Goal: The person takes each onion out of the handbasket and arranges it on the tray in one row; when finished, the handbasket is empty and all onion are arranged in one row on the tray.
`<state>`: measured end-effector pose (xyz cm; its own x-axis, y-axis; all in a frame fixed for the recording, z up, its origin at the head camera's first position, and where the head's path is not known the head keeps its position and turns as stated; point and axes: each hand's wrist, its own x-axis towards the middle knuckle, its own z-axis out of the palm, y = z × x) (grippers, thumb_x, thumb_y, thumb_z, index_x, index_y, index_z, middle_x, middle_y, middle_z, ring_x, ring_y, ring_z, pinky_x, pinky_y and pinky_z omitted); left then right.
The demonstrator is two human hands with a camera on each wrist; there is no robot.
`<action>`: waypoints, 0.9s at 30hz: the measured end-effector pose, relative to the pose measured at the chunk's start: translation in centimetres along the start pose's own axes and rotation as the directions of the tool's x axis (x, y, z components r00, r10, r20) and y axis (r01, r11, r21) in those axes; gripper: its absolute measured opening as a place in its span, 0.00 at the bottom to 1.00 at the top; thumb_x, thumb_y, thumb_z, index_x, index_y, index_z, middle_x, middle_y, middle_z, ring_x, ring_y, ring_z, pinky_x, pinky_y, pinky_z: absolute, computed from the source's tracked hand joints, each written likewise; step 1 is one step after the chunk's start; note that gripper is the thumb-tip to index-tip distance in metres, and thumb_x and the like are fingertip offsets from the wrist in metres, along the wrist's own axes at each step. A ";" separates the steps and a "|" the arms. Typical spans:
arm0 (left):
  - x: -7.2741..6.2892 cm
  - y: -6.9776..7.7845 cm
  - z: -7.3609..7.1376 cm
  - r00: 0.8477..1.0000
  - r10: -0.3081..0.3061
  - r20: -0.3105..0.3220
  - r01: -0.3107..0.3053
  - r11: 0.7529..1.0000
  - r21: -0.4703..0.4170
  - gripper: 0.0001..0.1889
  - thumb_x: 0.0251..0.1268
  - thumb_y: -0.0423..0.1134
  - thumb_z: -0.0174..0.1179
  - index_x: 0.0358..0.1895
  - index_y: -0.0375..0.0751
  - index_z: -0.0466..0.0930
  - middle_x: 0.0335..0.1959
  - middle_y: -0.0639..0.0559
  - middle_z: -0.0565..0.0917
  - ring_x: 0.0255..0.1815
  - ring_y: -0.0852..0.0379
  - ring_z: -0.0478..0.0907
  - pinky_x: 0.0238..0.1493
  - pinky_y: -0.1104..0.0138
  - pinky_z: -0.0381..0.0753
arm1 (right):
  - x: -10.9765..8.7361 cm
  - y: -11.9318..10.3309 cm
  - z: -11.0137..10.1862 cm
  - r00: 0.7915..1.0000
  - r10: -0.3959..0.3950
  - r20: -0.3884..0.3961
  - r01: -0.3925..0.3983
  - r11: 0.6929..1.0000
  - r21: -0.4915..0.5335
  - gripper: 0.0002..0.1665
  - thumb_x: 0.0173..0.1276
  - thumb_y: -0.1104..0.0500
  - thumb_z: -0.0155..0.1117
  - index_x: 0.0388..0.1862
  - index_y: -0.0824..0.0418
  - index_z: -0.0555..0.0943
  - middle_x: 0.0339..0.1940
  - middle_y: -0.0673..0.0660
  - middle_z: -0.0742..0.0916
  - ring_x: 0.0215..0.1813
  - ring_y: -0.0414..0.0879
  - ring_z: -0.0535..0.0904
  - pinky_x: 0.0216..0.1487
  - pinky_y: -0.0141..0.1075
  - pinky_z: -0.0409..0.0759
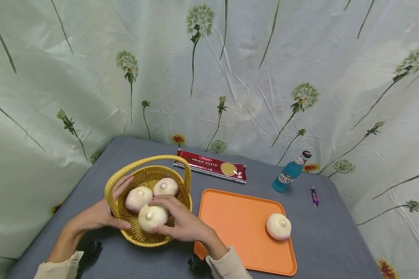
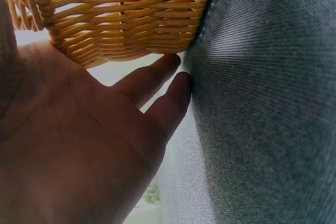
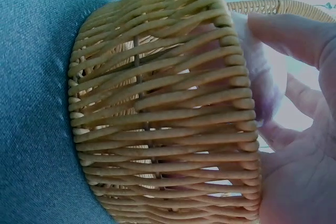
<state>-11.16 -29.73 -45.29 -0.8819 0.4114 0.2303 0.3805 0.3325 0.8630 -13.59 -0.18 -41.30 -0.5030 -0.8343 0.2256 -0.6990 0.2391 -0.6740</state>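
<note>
Beige sleeves (image 1: 227,264) poke in along the bottom edge, and just ahead the right grip (image 1: 181,221) is clamped on the front turnip (image 1: 153,219), which sits at the mouth of the yellow basket (image 1: 144,244), left of centre. Left grip (image 1: 99,214) hugs the basket's side, thumb over the rim! The left wrist view adds two fingers reaching low beneath the weave; the right wrist view catches a purple flank the head view misses. Two more turnips (image 1: 138,198) nestle behind, and the handle (image 1: 160,157) arches overhead, cutting across the left fingers. Out to the lower right, an orange tray (image 1: 230,232) carries another turnip (image 1: 278,226). Beyond, on the grey worktop (image 1: 321,240): a red spaghetti packet (image 1: 211,166) at upper centre, a blue bottle (image 1: 287,176), a purple sweet (image 1: 315,197), all before a flowered curtain (image 1: 160,58).
</note>
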 end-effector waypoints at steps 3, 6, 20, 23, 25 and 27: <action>0.1 0.1 0.0 1.000 0.000 -0.003 0.000 1.000 -0.001 0.70 0.36 0.28 0.80 0.81 0.36 0.37 0.79 0.30 0.33 0.76 0.74 0.30 0.62 0.88 0.41 | -0.1 -0.2 -0.2 0.999 0.026 -0.025 -0.025 0.999 0.032 0.32 0.71 0.51 0.66 0.71 0.51 0.69 0.70 0.51 0.73 0.73 0.40 0.65 0.70 0.36 0.68; 0.2 0.1 0.0 1.000 0.002 -0.005 -0.002 1.000 0.001 0.70 0.36 0.28 0.81 0.81 0.35 0.38 0.79 0.30 0.33 0.76 0.72 0.30 0.62 0.88 0.41 | -0.3 -0.4 -0.6 0.998 0.027 -0.057 -0.024 0.999 0.049 0.32 0.70 0.52 0.68 0.70 0.50 0.70 0.68 0.50 0.74 0.71 0.39 0.65 0.68 0.35 0.70; 0.0 0.1 -0.1 1.000 -0.006 -0.003 0.006 1.000 0.015 0.70 0.35 0.29 0.81 0.81 0.35 0.37 0.78 0.29 0.34 0.76 0.73 0.30 0.62 0.88 0.40 | -1.9 -0.6 -1.5 0.987 0.078 -0.138 -0.062 0.991 0.120 0.33 0.65 0.49 0.72 0.68 0.42 0.73 0.65 0.49 0.70 0.67 0.41 0.66 0.62 0.37 0.73; 0.0 0.1 0.0 1.000 -0.006 -0.003 0.006 1.000 0.003 0.70 0.35 0.28 0.81 0.81 0.35 0.37 0.79 0.29 0.33 0.76 0.74 0.30 0.63 0.88 0.39 | -2.2 -0.5 -1.6 0.986 0.091 -0.137 -0.073 0.989 0.132 0.32 0.65 0.49 0.72 0.67 0.42 0.74 0.65 0.49 0.70 0.66 0.41 0.67 0.61 0.36 0.74; 0.0 0.1 0.0 1.000 -0.010 -0.001 0.010 1.000 -0.008 0.70 0.35 0.28 0.81 0.81 0.36 0.37 0.79 0.29 0.33 0.76 0.75 0.30 0.63 0.88 0.39 | -2.5 -0.4 -1.8 0.985 0.108 -0.134 -0.088 0.985 0.148 0.31 0.65 0.49 0.72 0.66 0.42 0.74 0.64 0.49 0.70 0.65 0.41 0.67 0.60 0.36 0.75; 0.0 0.1 0.1 1.000 -0.016 0.001 0.016 1.000 -0.011 0.70 0.36 0.28 0.81 0.81 0.36 0.36 0.79 0.30 0.32 0.75 0.76 0.29 0.62 0.88 0.39 | -2.8 -0.4 -2.0 0.984 0.128 -0.127 -0.105 0.979 0.173 0.31 0.64 0.49 0.72 0.65 0.41 0.74 0.63 0.49 0.70 0.65 0.42 0.66 0.59 0.36 0.75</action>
<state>-11.07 -29.66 -45.23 -0.8875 0.4070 0.2160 0.3631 0.3292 0.8716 -12.87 3.03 -40.27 -0.6485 -0.7272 0.2250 -0.5439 0.2358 -0.8054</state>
